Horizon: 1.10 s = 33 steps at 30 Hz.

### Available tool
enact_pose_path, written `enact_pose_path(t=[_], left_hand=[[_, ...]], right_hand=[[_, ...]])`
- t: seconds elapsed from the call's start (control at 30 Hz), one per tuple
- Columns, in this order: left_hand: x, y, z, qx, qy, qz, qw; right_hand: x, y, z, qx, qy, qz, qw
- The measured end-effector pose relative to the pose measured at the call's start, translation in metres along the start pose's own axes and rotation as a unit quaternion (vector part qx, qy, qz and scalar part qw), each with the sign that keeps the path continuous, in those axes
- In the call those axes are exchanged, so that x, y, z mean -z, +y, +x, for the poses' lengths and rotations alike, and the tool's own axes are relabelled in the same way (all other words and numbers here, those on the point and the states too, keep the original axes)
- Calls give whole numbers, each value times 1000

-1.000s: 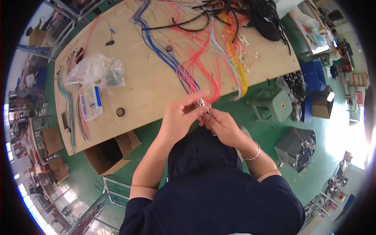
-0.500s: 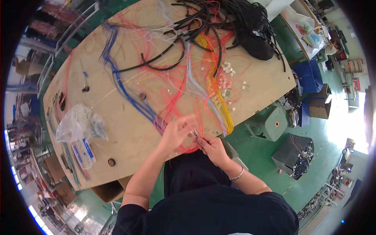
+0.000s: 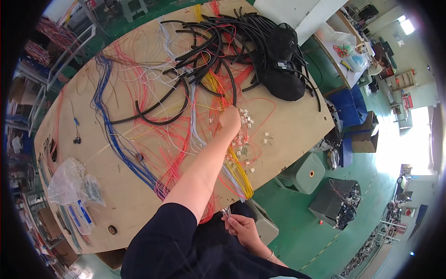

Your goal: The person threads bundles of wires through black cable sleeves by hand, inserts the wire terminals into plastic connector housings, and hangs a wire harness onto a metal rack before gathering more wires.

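Your left hand (image 3: 230, 118) reaches into the small white connectors (image 3: 244, 139) (grip hidden, I cannot tell); your right hand (image 3: 241, 228) pinches wire ends (image 3: 226, 212); next, I judge, pick one connector carefully.

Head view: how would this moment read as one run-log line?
left hand: reaching among small white connectors | right hand: holding wire ends near body | board: wires spread

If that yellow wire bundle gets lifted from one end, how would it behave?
The yellow bundle would probably droop: its thin strands curve loosely over the board. It looks light. It may snag, since red wires cross it near the left hand.
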<state>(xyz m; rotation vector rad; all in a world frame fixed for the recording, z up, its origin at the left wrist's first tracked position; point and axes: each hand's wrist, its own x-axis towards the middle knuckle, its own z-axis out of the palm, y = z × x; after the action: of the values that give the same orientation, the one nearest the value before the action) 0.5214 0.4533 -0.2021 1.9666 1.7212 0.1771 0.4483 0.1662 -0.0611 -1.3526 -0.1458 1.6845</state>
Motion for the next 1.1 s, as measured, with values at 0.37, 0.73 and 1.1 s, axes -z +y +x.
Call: enact_pose_path(t=[0.37, 0.73, 1.1], left_hand=[[202, -64, -47, -3, -232, -716, 659], [225, -241, -283, 157, -91, -916, 359], [165, -278, -348, 217, -121, -898, 362]], right_hand=[[-25, -2, 9, 67, 24, -169, 983], [-92, -5, -15, 144, -102, -292, 940], [-133, 43, -32, 92, -118, -332, 931]])
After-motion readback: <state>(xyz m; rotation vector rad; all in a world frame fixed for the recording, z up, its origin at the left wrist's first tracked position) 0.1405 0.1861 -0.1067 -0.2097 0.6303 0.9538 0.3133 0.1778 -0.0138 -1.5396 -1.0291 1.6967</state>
